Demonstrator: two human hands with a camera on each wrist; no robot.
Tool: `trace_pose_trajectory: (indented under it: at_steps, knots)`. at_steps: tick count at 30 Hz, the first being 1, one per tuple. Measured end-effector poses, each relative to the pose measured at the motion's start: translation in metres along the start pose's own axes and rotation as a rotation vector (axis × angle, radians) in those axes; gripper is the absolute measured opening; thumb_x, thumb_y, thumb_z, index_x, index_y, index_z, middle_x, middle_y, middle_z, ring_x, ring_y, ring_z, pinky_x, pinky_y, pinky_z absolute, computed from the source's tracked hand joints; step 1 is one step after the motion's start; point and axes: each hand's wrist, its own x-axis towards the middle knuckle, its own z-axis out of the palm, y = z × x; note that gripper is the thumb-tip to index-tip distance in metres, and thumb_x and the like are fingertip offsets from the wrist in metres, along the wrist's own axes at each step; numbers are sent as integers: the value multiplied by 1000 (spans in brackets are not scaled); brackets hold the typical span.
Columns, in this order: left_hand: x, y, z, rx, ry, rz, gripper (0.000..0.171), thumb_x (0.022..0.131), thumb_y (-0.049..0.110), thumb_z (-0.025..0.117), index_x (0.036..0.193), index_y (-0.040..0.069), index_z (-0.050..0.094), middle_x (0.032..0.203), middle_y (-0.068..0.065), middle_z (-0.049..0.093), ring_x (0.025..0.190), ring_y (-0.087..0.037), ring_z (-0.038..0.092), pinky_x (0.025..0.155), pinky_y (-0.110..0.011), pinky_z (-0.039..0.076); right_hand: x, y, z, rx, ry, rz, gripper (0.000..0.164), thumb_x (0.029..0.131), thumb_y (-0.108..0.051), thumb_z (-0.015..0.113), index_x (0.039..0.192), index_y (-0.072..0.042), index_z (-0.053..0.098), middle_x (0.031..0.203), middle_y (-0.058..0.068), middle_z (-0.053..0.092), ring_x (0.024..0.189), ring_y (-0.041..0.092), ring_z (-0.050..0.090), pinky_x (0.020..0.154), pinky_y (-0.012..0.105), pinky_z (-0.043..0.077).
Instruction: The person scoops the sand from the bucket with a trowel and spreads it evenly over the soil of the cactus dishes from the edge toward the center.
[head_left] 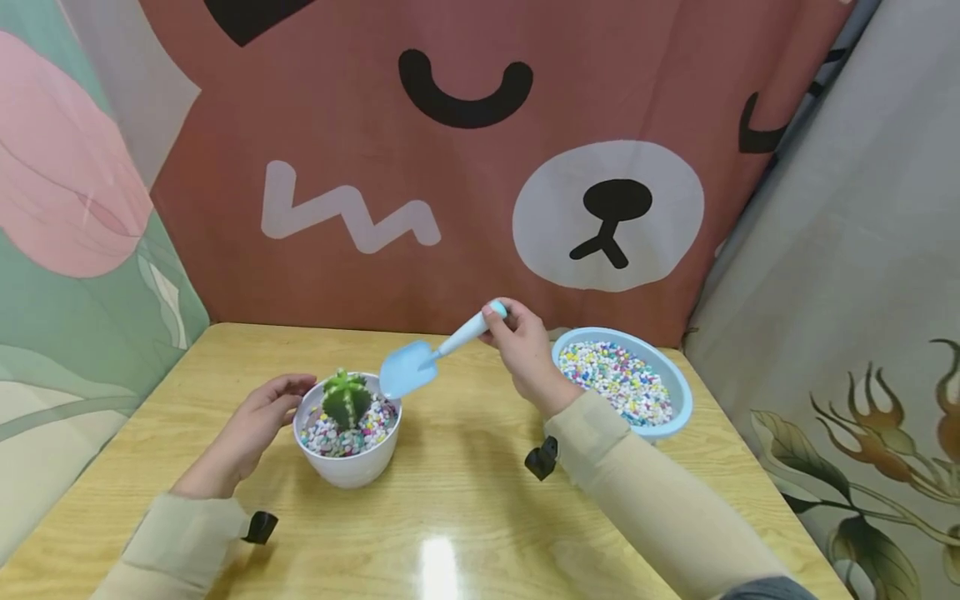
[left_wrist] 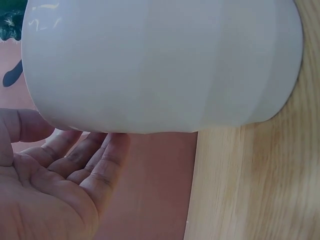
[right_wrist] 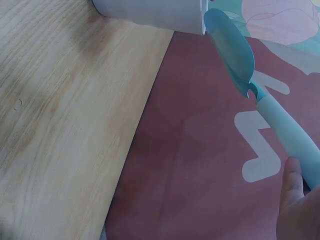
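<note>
A light-blue hand trowel (head_left: pixel 408 369) slants down to the left from my right hand (head_left: pixel 528 350), which grips the end of its handle. The blade tip is at the right rim of a white flowerpot (head_left: pixel 352 471), and no stones show on the blade. In the pot, a small green cactus (head_left: pixel 347 400) stands among colourful pebbles (head_left: pixel 330 437). My left hand (head_left: pixel 258 425) is at the pot's left side, its fingers loosely extended by the wall. In the left wrist view, the pot (left_wrist: pixel 160 65) partly hides the fingertips, so firm contact is unclear.
To the right, partly behind my right forearm, a light-blue oval basin (head_left: pixel 678 392) holds many colourful pebbles (head_left: pixel 615 375). The wooden table (head_left: pixel 450 517) backs onto a printed bear curtain (head_left: pixel 480 167). More curtains hang at both sides.
</note>
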Motion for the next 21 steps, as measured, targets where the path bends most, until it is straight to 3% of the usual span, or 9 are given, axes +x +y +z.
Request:
trace_pose_trajectory:
  at_steps: [3, 7, 10, 21]
  knots:
    - [-1, -2, 1, -4, 0, -1, 43, 105, 12, 30, 141, -12, 32, 142, -29, 37, 131, -39, 33, 105, -57, 31, -2, 0, 0, -44, -41, -50, 26, 99, -12, 56, 118, 4, 58, 109, 16, 61, 97, 18, 60, 86, 32, 53]
    - [-1, -3, 1, -2, -3, -1, 43, 105, 12, 29, 141, -12, 32, 142, -29, 37, 131, -39, 33, 105, -56, 31, -5, -1, -1, -121, -169, -204, 27, 98, -11, 56, 119, 5, 57, 115, 21, 63, 101, 23, 63, 87, 35, 53]
    - [-1, -3, 1, 1, -8, 9, 44, 105, 12, 29, 141, -12, 31, 142, -30, 37, 131, -39, 33, 105, -57, 31, -7, -3, -2, -156, -219, -280, 27, 98, -12, 57, 119, 5, 57, 114, 20, 65, 103, 26, 64, 87, 37, 53]
    - [0, -3, 1, 12, -13, 12, 44, 105, 14, 30, 140, -12, 32, 141, -29, 38, 130, -39, 34, 104, -58, 31, -6, -3, 0, -153, -136, -242, 26, 97, -12, 58, 118, 4, 58, 111, 19, 65, 98, 24, 64, 86, 35, 54]
